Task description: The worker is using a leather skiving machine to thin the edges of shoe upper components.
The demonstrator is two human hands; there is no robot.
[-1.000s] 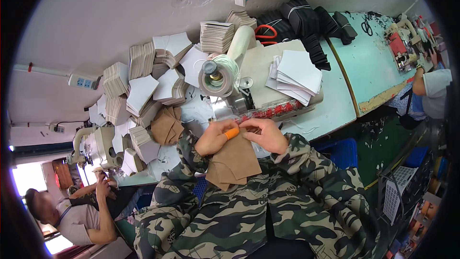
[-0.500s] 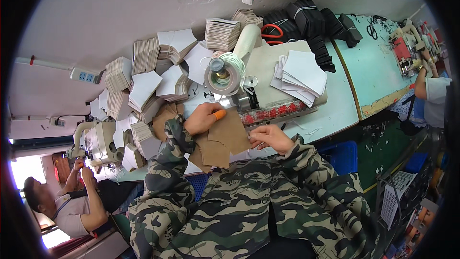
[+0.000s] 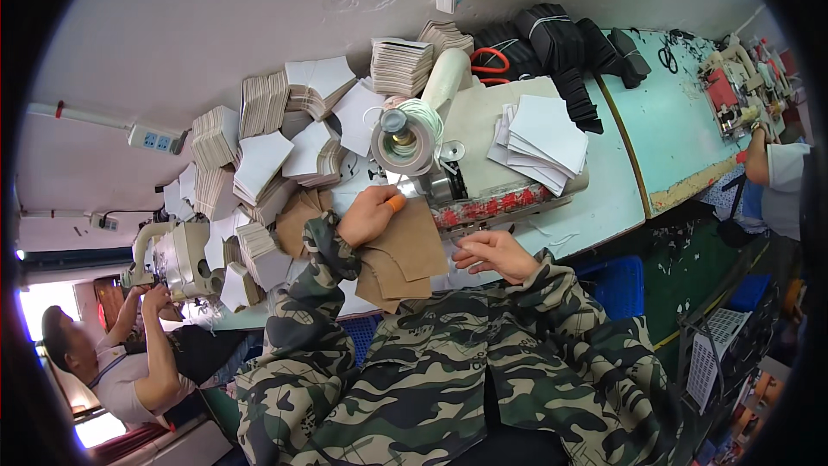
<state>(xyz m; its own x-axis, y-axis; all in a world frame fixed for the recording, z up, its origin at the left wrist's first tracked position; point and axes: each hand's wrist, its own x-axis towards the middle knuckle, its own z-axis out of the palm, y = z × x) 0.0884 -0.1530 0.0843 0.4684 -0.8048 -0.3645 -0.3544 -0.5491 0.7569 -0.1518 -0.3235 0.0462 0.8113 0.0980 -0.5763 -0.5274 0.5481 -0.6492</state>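
Note:
My left hand [image 3: 369, 216], with an orange cover on one finger, grips the upper left edge of a brown sheet piece [image 3: 414, 242] by the head of a sewing machine [image 3: 448, 185]. Other brown pieces [image 3: 384, 280] hang below it, overlapping and reaching toward my lap. To the right of the sheet is my right hand [image 3: 498, 256], its fingers loosely bent and apart, with nothing visible in them. A cone of pale thread [image 3: 423, 121] sits over the machine head. The needle area is hidden.
White-faced stacks of cut pieces [image 3: 259, 164] crowd the table's left. Loose white pieces [image 3: 548, 138] lie on the machine bed. Behind are red-handled scissors [image 3: 490, 65] and black bundles [image 3: 552, 39]. A blue bin [image 3: 617, 285] is right of my lap. Co-workers sit at both sides.
The brown piece and my left hand have shifted slightly right, and the lower pieces have moved with them. My right hand has moved a little right, its fingers spreading more.

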